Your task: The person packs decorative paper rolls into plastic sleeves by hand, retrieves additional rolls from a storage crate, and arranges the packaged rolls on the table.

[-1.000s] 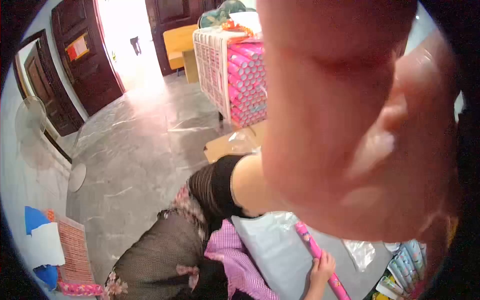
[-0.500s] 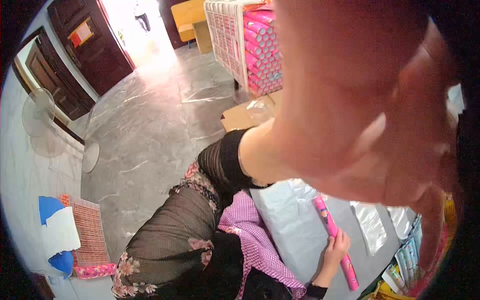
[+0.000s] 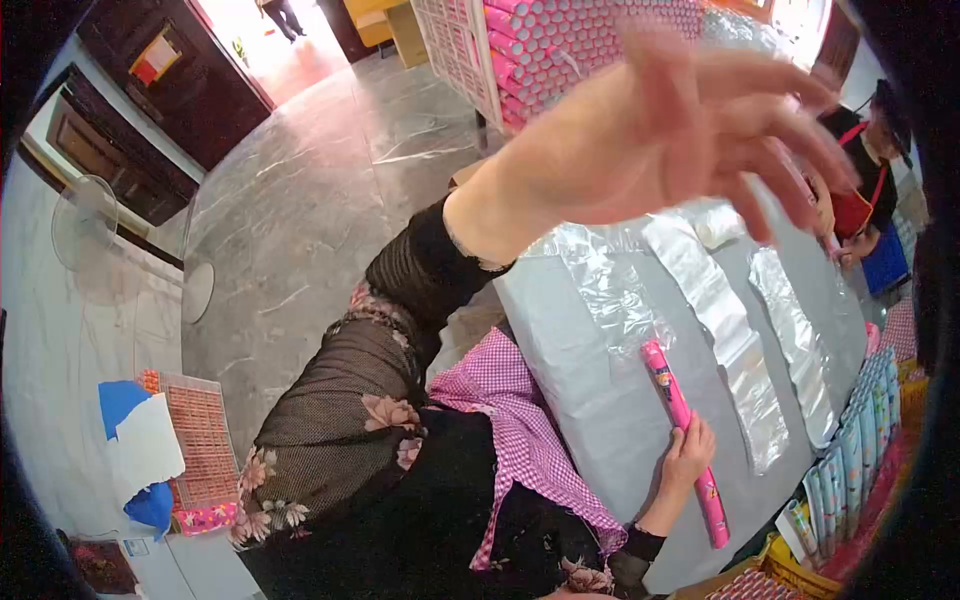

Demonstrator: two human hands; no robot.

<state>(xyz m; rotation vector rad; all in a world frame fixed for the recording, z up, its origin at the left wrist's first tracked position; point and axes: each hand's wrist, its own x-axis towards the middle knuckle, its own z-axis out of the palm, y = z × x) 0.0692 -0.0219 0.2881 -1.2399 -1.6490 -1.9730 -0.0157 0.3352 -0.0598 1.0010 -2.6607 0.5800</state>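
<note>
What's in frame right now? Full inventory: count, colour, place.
Sheet-covered table: 1, grey, centre right
Slim printed tube: 1, pink, on the table
Flat clear-plastic strips: at least 3, silvery, on the table
Open-sided wire rack: 1, white, top centre
Stacked round tubes: too many to count, pink, in the rack
Slim printed packs: several, light blue, lower right
Panelled wooden doors: at least 2, dark brown, upper left
Round-headed fan: 1, whitish, left
Other people: 2, dark clothing, far right and top doorway
Checked cloth: 1, purple-white, against wearer's body
Left hand: 1, black cuff, raised, blurred
Right hand: 1, black cuff, on the printed tube
</note>
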